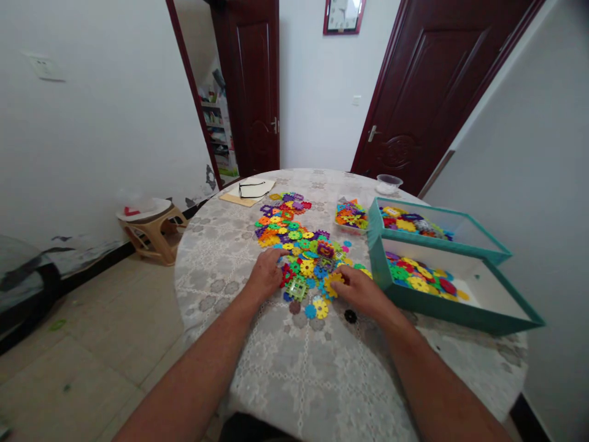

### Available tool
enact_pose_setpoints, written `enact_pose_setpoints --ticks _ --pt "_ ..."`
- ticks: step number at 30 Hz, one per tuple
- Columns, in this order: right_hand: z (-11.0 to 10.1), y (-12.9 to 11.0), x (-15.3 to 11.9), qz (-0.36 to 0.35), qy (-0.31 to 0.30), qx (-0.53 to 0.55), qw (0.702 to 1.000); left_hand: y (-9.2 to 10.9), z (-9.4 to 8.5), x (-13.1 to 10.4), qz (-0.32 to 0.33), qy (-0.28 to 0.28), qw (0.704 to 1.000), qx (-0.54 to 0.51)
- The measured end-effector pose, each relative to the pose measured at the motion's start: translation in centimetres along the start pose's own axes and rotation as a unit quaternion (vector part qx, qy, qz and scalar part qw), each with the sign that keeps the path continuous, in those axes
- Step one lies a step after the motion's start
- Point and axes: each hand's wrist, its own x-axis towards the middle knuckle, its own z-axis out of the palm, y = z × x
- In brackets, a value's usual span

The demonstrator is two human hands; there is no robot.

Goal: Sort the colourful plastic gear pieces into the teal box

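A spread of colourful gear-shaped plastic pieces (294, 235) covers the middle of the table. My left hand (267, 273) rests at the left edge of the spread, fingers bent beside red and blue pieces; whether it holds anything is hidden. At the right edge, my right hand (356, 286) pinches a yellow gear piece (334, 284) between thumb and fingers. Between the hands lie a pale green square piece (297, 288) and a yellow flower-like piece (307, 267). Closer to me are a yellow piece (321, 309), a blue one (310, 311) and a black one (350, 316).
Two teal boxes (464, 314) with more pieces stand on the right of the round table (276, 380). A small clear container (352, 228) of pieces is beside them. Farther back are eyeglasses (252, 191) on papers and a clear bowl (389, 182). A stool (154, 236) stands left.
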Motion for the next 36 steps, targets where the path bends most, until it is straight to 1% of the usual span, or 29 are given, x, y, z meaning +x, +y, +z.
enact_pose_setpoints --ticks 2,4,7,10,12,15,18,22,25,27,30,33,36 --pt "0.2 -0.1 -0.1 -0.004 -0.026 -0.021 0.999 -0.1 0.0 -0.1 0.011 -0.006 0.999 0.036" --pt "0.6 -0.1 -0.3 -0.003 -0.02 -0.058 0.998 -0.2 -0.1 -0.2 0.013 -0.011 0.999 0.051" --pt "1.1 0.0 -0.6 0.009 -0.006 -0.092 0.996 0.0 -0.3 -0.3 0.005 -0.018 0.999 0.038" --pt "1.3 0.1 -0.7 0.025 0.008 -0.103 0.994 0.5 -0.7 -0.2 -0.001 -0.024 1.0 -0.018" --pt "1.4 0.2 -0.7 0.028 0.018 -0.106 0.994 1.1 -1.1 0.0 -0.006 -0.016 0.998 -0.068" --pt "1.4 0.4 -0.5 0.039 0.025 -0.1 0.994 1.8 -1.6 0.3 -0.038 0.006 0.991 -0.13" --pt "1.4 0.7 -0.1 0.061 0.028 -0.093 0.993 2.3 -1.6 0.5 -0.074 0.008 0.979 -0.187" --pt "1.3 1.2 0.2 0.074 0.018 -0.079 0.994 2.7 -0.9 0.2 -0.103 -0.027 0.966 -0.236" --pt "1.3 1.3 0.2 0.066 0.031 -0.07 0.995 3.1 -0.2 -0.2 -0.1 -0.058 0.964 -0.241" --pt "1.3 1.1 0.2 0.059 0.044 -0.065 0.995 3.5 0.1 -0.4 -0.099 -0.067 0.962 -0.244" --pt "1.2 0.5 0.1 0.055 0.056 -0.032 0.996 4.2 0.1 -0.4 -0.092 -0.065 0.971 -0.209" --pt "1.0 -0.5 0.0 0.033 0.087 0.041 0.995 4.7 -0.3 -0.4 -0.085 -0.05 0.981 -0.165" --pt "1.0 -1.6 -0.1 0.012 0.127 0.092 0.988 5.0 -0.4 -0.5 -0.104 -0.046 0.977 -0.181"
